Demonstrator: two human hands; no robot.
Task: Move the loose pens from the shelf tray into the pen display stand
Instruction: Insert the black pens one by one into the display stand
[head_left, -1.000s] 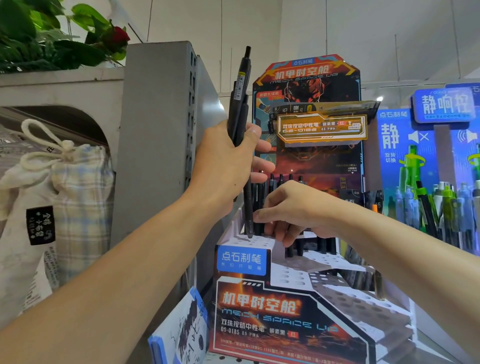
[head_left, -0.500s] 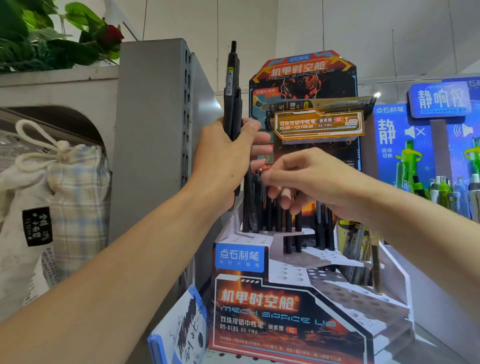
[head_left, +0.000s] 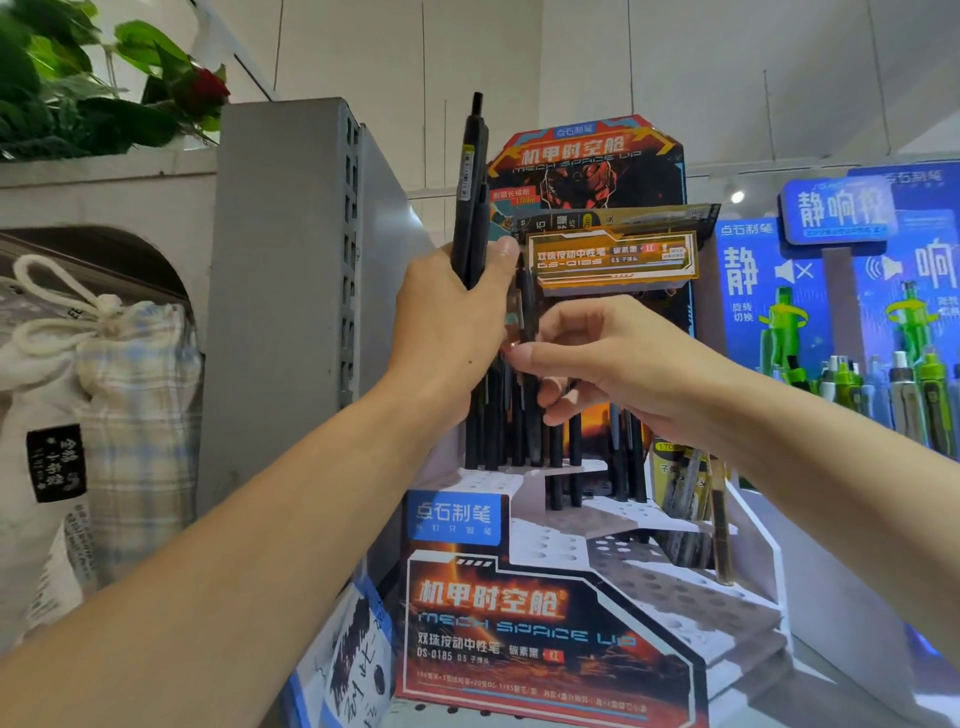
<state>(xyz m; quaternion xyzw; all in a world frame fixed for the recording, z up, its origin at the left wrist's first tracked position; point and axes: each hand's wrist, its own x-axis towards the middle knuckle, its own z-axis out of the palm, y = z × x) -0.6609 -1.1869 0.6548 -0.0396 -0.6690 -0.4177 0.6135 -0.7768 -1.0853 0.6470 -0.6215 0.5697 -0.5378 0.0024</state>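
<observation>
My left hand (head_left: 452, 322) grips a small bundle of black pens (head_left: 470, 192), held upright above the top left of the pen display stand (head_left: 524, 613). My right hand (head_left: 618, 358) pinches one black pen (head_left: 527, 312) out of that bundle, right beside my left thumb. The stand is a stepped white card rack with rows of holes and an orange and black printed front. Several black pens (head_left: 561, 462) stand in its upper back rows. The lower steps show open holes. The shelf tray is out of view.
A grey metal shelf upright (head_left: 291, 291) rises just left of the stand. A drawstring cloth bag (head_left: 98, 415) hangs at the far left, with a plant (head_left: 93, 88) above it. A blue display with green and white pens (head_left: 883, 384) stands at the right. A blue booklet (head_left: 348, 660) leans at the stand's foot.
My right hand rose from the stand's back rows up to the bundle and now pinches a pen there. My left hand stayed put with the bundle.
</observation>
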